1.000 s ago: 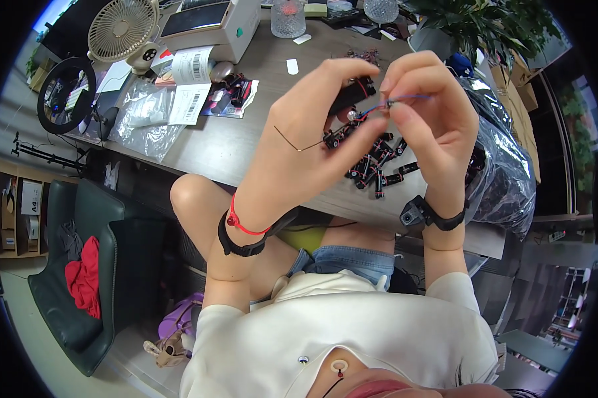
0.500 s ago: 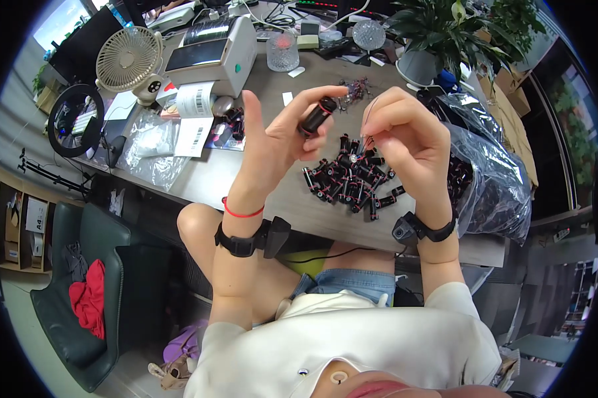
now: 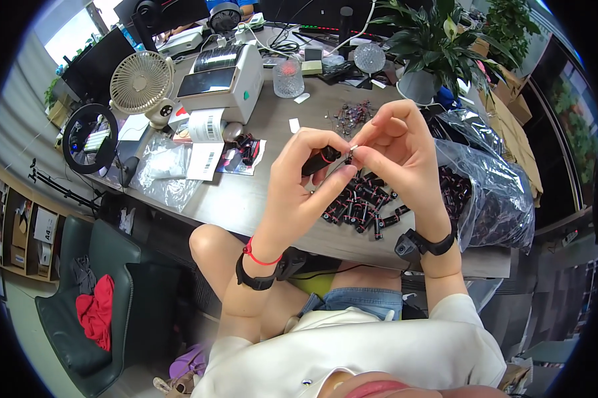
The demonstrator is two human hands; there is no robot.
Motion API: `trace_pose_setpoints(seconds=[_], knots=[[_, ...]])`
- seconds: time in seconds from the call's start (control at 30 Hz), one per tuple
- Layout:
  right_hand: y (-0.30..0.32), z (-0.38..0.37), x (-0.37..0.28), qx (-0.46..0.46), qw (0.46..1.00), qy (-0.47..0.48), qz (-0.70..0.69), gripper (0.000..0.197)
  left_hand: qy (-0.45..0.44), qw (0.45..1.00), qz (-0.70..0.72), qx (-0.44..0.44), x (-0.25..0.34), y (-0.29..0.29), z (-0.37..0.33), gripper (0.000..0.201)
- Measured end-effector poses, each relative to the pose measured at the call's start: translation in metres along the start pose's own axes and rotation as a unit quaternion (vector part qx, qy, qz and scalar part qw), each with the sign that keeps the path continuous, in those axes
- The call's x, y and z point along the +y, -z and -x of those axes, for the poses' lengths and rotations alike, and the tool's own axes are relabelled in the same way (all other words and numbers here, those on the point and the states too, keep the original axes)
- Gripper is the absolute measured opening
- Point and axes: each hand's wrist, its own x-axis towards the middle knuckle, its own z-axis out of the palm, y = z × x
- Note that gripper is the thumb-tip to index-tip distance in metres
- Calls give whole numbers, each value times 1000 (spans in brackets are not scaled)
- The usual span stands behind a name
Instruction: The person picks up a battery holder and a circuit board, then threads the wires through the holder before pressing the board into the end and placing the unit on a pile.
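A small black cylinder with a red ring (image 3: 320, 161) rests in the curled fingers of my left hand (image 3: 289, 189). The thumb and index finger of that hand close in on a small dark piece with a pale tip (image 3: 353, 148), too small to name. My right hand (image 3: 405, 159) pinches the same piece from the other side, so the fingertips of both hands nearly meet. Below them on the table lies a heap of similar black cylinders (image 3: 362, 211) with red rings, partly hidden by my hands. Just beyond is a tangle of thin small cords (image 3: 353, 118).
On the right, a clear plastic bag (image 3: 494, 199) holds more black cylinders. A potted plant (image 3: 418, 83) stands behind it. Farther left are a white label printer (image 3: 229, 89), a glass cup (image 3: 288, 79), a fan (image 3: 141, 83) and a ring light (image 3: 84, 139).
My hands have come together. The left thumb and index finger, spread apart before, now close on the small piece at the right fingertips. The cylinder has stayed in my left hand.
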Motion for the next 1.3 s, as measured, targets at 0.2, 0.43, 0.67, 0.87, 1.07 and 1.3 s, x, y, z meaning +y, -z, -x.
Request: trace_pose_setpoints(seconds=[0.2,0.43,0.67,0.87,1.07,1.3], knots=[[1,-2,-2,2,1000,-24,19,32,-178,964,-191,59,-5,2,-6,27],[4,-6,6,12,999,-48,-3,33,-300,900,-311,51,-5,7,-4,29],[3,-8,9,40,999,2,-4,34,-334,897,-288,-1,-3,9,-6,33],[4,-4,7,-13,996,36,-80,38,-61,993,-43,91,-3,13,-6,35],[-10,1,16,42,987,126,86,39,-68,987,-142,27,-6,0,-6,39],[-15,8,13,108,968,185,132,42,-135,972,-187,53,-5,-12,-2,35]])
